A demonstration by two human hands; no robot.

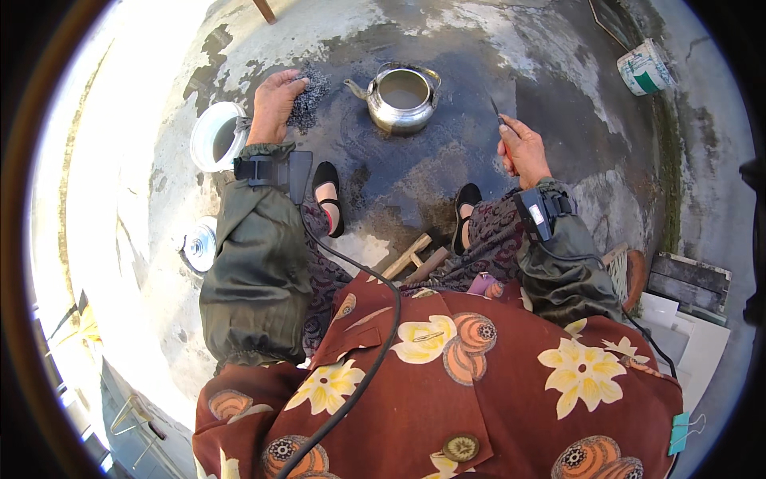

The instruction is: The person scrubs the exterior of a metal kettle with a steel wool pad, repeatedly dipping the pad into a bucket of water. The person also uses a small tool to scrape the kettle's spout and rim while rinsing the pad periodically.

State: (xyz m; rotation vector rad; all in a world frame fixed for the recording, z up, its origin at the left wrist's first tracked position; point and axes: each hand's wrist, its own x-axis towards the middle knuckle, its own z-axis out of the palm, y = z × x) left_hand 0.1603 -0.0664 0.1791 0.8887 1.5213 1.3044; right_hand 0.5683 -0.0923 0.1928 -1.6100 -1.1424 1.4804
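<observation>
My left hand (pixel 275 104) is at the left edge of a loose dark grey, crumbly heap (pixel 311 100) on the wet ground. Its fingers are bent together; whatever they hold, if anything, is too small to make out. My right hand (pixel 525 152) is closed around the reddish handle of a thin, dark, pointed tool (pixel 495 106), tip away from me. Between the hands, farther off, stands a metal kettle (pixel 400 120) without its lid, its spout toward the left and cloudy liquid inside. A white bucket (pixel 202 136) stands beside my left wrist, its inside partly dark.
A round metal lid (pixel 199 246) lies by my left forearm. Wooden-handled tools (pixel 408 255) are on the ground between my feet. At the far right is a white and green bucket (pixel 642 70); a wooden box (pixel 688 281) sits at right. A black cable (pixel 375 351) crosses my front.
</observation>
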